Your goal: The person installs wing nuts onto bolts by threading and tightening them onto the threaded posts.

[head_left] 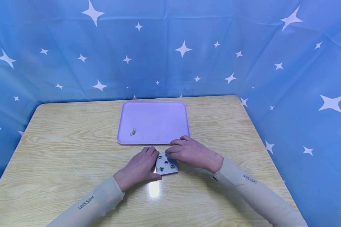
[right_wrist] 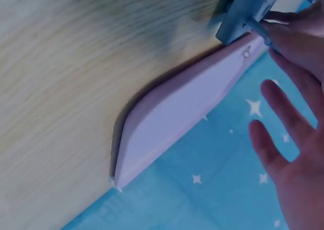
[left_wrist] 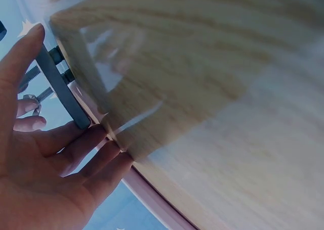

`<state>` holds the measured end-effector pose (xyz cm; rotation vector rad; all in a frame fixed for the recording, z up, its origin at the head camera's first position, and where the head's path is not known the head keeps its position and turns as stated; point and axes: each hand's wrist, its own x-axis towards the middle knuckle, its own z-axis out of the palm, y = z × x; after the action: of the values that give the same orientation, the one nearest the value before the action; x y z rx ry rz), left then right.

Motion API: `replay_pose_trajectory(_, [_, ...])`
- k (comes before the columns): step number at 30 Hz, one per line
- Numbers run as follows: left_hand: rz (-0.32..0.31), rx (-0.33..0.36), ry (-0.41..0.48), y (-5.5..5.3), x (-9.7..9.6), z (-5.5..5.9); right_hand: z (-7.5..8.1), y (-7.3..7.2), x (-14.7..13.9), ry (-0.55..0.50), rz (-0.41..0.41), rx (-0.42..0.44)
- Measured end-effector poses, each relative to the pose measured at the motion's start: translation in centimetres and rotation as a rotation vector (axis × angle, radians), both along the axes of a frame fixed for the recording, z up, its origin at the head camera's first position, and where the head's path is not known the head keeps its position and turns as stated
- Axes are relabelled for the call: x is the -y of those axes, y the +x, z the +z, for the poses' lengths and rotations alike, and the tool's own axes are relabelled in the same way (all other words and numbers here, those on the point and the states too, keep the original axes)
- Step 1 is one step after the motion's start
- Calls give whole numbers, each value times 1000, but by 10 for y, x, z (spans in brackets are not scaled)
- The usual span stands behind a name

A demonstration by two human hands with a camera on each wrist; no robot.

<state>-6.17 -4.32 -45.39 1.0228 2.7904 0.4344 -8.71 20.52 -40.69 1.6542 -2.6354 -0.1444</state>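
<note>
A grey metal plate (head_left: pixel 166 164) with several holes lies on the table in front of the tray. My left hand (head_left: pixel 140 165) grips its left side, thumb near the front edge and fingers along the back; in the left wrist view the thumb and fingers span the plate (left_wrist: pixel 63 91). One bolt (head_left: pixel 161 169) stands up at the plate's front left. My right hand (head_left: pixel 191 153) is over the far right corner, where its thumb and forefinger pinch a thin screw (right_wrist: pixel 259 32) standing out of the plate. In the left wrist view a winged head (left_wrist: pixel 36 104) shows by those fingertips.
Behind the plate is a shallow purple tray (head_left: pixel 156 121), with a small winged metal piece (head_left: pixel 133 131) in it. Below the plate, short dark pegs (left_wrist: pixel 67 76) show. A blue star-patterned curtain (head_left: pixel 170 47) hangs around the wooden table (head_left: pixel 74 135).
</note>
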Motion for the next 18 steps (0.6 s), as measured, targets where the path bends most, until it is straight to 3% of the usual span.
replay_pose_trajectory(12, [1,0,2,1,0,-1,-14,2,11,-112,-29,-108])
replay_pose_trajectory(18, [5,1,-13,1,0,-1,-20,10,26,-212,-195,-171])
